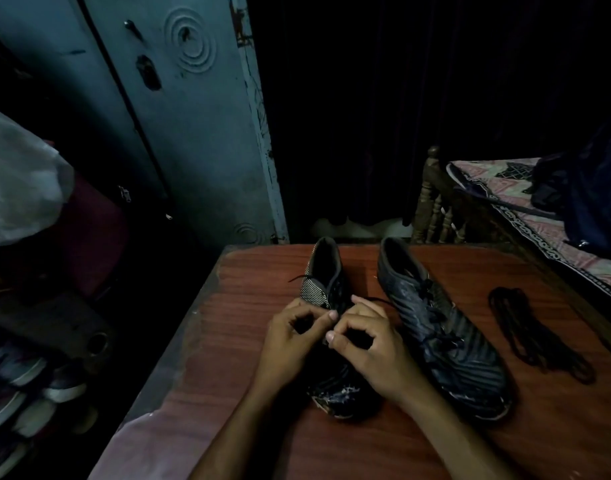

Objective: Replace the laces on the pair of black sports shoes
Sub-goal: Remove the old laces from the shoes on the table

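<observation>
**Both hands pinching the lace of the left-side shoe**

Left hand [290,336] and right hand [369,344] are meeting over the lacing of the left-side shoe [326,289], fingers curled and thumbs pressing toward the forefingers. Each is pinching the dark lace [297,278] at the middle of the shoe's upper, though the exact strand under the fingertips is too dark to make out. One loose end of that lace is trailing out past the striped side panel toward the left, and another thin strand is running out from the right hand toward the second shoe.

The shoe being worked on is lying on the tabletop [248,306] with its heel opening pointing away from the person and its scuffed toe pointing toward them, showing below the wrists. The hands are covering its middle part.

The right-side shoe [442,327] is lying just beside the right hand, heel away too, angled a little outward, with its own lace threaded through the eyelets. Further right, well apart from both hands, a bundle of spare dark laces [536,334] is lying on the tabletop.

A bed with a patterned cover [504,192] is standing to the right, and a blue-grey door [193,133] is rising behind the tabletop.
</observation>
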{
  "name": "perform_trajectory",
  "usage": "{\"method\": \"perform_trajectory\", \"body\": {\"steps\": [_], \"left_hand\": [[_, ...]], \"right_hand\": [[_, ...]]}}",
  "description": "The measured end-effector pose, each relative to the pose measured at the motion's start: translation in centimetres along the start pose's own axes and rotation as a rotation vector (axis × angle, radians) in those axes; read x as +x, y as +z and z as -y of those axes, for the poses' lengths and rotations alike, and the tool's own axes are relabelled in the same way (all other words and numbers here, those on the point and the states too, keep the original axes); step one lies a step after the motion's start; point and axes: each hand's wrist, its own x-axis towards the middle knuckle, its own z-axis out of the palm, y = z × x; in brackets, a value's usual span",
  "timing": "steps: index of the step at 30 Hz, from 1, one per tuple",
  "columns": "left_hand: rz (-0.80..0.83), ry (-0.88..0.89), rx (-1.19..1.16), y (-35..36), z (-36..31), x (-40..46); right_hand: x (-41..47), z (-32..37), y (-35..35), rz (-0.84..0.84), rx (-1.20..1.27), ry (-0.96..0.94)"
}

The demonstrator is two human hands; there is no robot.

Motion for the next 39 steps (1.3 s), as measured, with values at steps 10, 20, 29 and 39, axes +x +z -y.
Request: {"method": "perform_trajectory", "body": {"steps": [10, 20, 29, 39], "left_hand": [[0.158, 0.066, -0.072, -0.7, -0.1, -0.3], [0.053, 0.053, -0.079, -0.2, 0.4, 0.0], [-0.133, -0.007, -0.009, -0.1, 1.6, 0.6], [-0.266, 0.041, 0.128, 0.0, 1.4, 0.5]], "right_hand": [[0.5, 0.3, -0.1, -0.118, 0.141, 0.197], [0.5, -0.2, -0.2, -0.119, 0.152, 0.166], [0.3, 1.0, -0.7, -0.071, 0.312, -0.039], [0.2, 1.8, -1.6, -0.528, 0.232, -0.121]]}}
